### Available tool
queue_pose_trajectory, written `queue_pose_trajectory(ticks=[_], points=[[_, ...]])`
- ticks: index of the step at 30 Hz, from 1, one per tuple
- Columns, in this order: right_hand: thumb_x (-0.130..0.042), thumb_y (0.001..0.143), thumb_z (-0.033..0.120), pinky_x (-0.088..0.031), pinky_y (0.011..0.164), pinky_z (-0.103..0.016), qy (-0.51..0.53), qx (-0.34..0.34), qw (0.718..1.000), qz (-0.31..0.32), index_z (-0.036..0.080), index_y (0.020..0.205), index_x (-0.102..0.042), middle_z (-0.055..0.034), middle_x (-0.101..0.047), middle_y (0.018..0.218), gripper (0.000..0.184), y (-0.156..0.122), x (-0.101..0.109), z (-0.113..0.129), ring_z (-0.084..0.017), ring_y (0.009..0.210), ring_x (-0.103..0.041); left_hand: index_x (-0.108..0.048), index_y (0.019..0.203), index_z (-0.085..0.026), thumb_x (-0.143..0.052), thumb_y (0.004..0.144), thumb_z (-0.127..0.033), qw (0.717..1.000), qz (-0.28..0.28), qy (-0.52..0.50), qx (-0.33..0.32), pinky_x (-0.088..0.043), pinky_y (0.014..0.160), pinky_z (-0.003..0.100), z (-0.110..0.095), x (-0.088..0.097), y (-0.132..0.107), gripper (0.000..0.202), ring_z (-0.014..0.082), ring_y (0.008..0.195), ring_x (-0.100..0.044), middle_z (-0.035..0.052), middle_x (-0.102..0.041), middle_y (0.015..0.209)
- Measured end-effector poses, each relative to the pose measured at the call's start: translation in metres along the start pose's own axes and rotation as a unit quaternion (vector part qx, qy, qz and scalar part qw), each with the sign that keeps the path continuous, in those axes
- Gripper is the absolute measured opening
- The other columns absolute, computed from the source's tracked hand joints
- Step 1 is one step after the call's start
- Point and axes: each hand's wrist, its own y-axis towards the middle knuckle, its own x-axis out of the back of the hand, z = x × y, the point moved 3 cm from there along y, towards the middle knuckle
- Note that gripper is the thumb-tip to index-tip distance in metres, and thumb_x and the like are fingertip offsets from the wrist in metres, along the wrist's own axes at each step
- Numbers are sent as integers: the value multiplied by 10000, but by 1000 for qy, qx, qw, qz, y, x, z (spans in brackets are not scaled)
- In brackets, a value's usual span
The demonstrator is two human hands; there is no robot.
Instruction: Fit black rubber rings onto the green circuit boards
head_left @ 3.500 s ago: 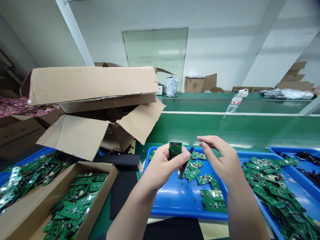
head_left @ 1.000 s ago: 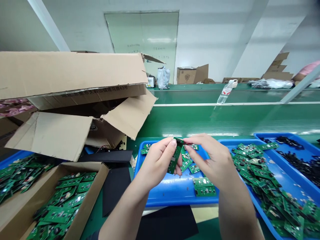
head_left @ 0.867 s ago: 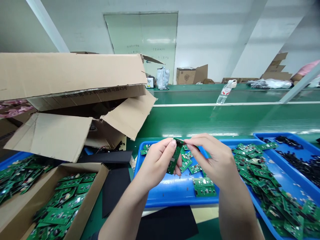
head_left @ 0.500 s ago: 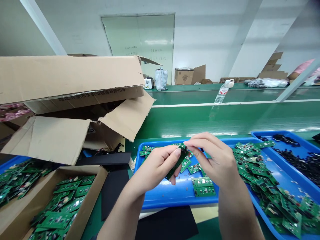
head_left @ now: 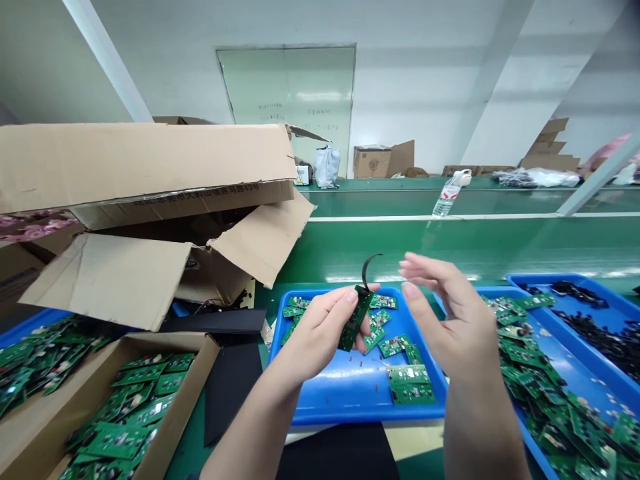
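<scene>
"Where was the green circuit board (head_left: 355,320)?"

"Pinched in the left grip (head_left: 320,330), at twelve o'clock over the blue tray (head_left: 340,400), a curved black strip (head_left: 371,265) rising from its end."

"The right grip (head_left: 450,317)?"

"Open wide, holding nothing."

"What was left?"

"Loose boards (head_left: 395,345) lay in the tray, with heaped boards (head_left: 530,373) at three o'clock."

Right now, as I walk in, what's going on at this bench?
A person is working with bare hands at a green-belted assembly line. Their left hand grips a green circuit board, and a thin curved black strip sticks up from its top end. Their open right hand is raised beside it, not touching it. Below the hands is a blue tray holding more boards, and a cardboard box of boards sits to the left.
</scene>
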Motion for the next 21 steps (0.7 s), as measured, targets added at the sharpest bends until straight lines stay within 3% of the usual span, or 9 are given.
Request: queue_pose_trajectory(ticks=[2, 5, 11, 16, 21], points=[[-576, 913, 144, -555, 813, -296, 0, -8, 1000, 25, 237, 1153, -624, -47, -659, 1045, 262, 1, 0, 1, -162, 933, -649, -641, 1125, -140, -416, 977, -366, 1000, 1, 25, -17, -474, 592, 229, -2, 1, -1, 352, 104, 595, -549, -1, -567, 718], [-598, 898, 144, -550, 748, -255, 14, 11, 996, 86, 214, 985, -650, -28, -668, 953, 123, 3, -5, 5, -138, 855, -643, -648, 1156, -154, -429, 976, -345, 995, 21, 85, -38, -466, 679, 249, -7, 1, -3, 342, 122, 700, -523, 14, -555, 789], [-616, 878, 114, -526, 783, -260, 30, 29, 995, 87, 204, 929, -630, -20, -653, 912, 105, 4, -9, 11, -136, 870, -626, -562, 1313, -225, -458, 969, -364, 987, 43, 152, -42, -463, 734, 300, -6, 3, -7, 386, 164, 768, -527, 35, -582, 862], [-595, 887, 114, -521, 730, -277, 54, 8, 995, 89, 212, 867, -615, -10, -653, 856, 102, 3, -7, 11, -145, 811, -625, -556, 1326, -282, -490, 955, -372, 979, 33, 197, -49, -460, 755, 317, -3, 6, -7, 388, 183, 841, -536, 49, -591, 981], [-574, 888, 77, -520, 748, -272, 60, 32, 994, 80, 215, 859, -611, -4, -658, 859, 146, 3, -7, 14, -139, 824, -630, -616, 1263, -259, -556, 914, -320, 974, -3, 214, -70, -460, 746, 312, -7, 6, -5, 360, 190, 848, -552, 56, -606, 954]])
